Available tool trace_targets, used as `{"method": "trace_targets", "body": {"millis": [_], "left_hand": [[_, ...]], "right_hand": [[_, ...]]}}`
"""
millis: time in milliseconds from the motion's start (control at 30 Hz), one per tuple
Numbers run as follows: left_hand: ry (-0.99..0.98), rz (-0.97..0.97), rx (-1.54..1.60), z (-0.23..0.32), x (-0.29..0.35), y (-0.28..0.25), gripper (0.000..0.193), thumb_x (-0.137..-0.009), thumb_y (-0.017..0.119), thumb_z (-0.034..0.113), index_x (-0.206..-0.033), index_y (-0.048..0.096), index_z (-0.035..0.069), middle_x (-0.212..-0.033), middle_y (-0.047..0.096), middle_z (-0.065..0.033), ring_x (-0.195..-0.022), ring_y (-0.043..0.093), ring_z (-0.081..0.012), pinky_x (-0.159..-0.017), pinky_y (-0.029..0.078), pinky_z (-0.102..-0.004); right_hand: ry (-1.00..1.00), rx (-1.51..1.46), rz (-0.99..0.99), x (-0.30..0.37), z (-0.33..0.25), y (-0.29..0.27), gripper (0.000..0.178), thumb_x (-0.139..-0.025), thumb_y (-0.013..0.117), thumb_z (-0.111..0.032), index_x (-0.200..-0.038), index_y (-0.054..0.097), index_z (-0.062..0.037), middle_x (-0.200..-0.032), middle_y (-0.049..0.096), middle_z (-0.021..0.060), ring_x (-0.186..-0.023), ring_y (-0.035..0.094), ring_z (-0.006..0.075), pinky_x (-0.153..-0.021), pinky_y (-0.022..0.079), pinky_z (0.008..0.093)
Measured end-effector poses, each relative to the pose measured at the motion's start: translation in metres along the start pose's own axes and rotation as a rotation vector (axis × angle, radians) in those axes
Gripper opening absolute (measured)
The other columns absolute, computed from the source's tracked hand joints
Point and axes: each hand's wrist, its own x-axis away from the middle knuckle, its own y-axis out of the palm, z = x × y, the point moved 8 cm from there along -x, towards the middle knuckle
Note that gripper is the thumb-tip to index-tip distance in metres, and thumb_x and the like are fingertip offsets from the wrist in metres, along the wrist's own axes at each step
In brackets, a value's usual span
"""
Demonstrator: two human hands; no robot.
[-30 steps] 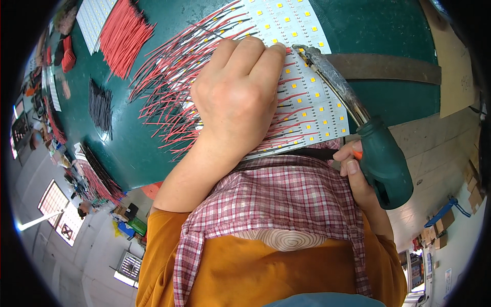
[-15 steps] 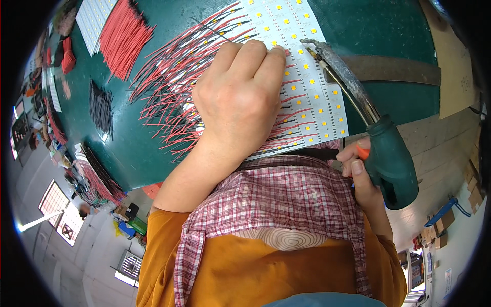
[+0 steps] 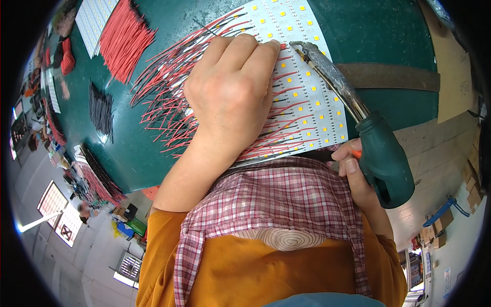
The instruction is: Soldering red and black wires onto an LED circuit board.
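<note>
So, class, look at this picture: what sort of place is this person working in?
Most likely an electronics assembly workshop. A soldering iron tip meets a white LED strip panel, red wires fan out from it, and bundles of cut wire lie on the green workbench.

Pretty bright and even overall, looks like overhead room light, so colours come out clean and saturated. The left hand (image 3: pixel 232 92) throws only a soft, faint shadow on the white strips (image 3: pixel 307 102) under it. There's some glare on the shiny metal barrel of the soldering iron (image 3: pixel 332 77). The centre is sharp, with no real motion blur. Heavy fisheye warp though: the green table (image 3: pixel 388 36) curves away, the far clutter at the left rim gets squashed and mushy, and the corners are plain black.
</note>
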Motion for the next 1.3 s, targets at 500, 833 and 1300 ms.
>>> {"method": "trace_targets", "body": {"millis": [500, 833, 1300], "left_hand": [[0.002, 0.018, -0.027, 0.004, -0.002, 0.001, 0.015, -0.063, 0.067, 0.005, -0.077, 0.065, 0.009, -0.071, 0.056, -0.0011, -0.068, 0.057, -0.0183, -0.052, 0.046, -0.0300], [-0.066, -0.037, -0.008, 0.005, -0.005, 0.000, 0.018, -0.065, 0.068, -0.002, -0.080, 0.068, 0.009, -0.068, 0.057, -0.0026, -0.062, 0.056, -0.0200, -0.054, 0.046, -0.0312], [-0.028, -0.030, -0.044, 0.008, -0.004, 0.002, 0.022, -0.056, 0.064, 0.008, -0.078, 0.064, 0.009, -0.071, 0.053, -0.0004, -0.067, 0.055, -0.0179, -0.048, 0.044, -0.0297]], "right_hand": [[-0.096, 0.263, -0.063, -0.003, 0.000, 0.005, 0.012, -0.092, 0.048, -0.011, -0.095, 0.057, -0.0029, -0.080, 0.056, 0.0040, -0.062, 0.046, 0.0062, -0.061, 0.046, 0.0231], [-0.117, -0.028, -0.002, -0.003, -0.008, -0.004, 0.020, -0.092, 0.047, -0.009, -0.111, 0.049, -0.0031, -0.085, 0.058, 0.0070, -0.064, 0.047, 0.0074, -0.063, 0.045, 0.0239], [-0.058, -0.081, 0.036, 0.001, -0.008, -0.010, 0.023, -0.091, 0.048, -0.008, -0.113, 0.047, -0.0031, -0.085, 0.059, 0.0087, -0.063, 0.047, 0.0075, -0.061, 0.043, 0.0241]]}}
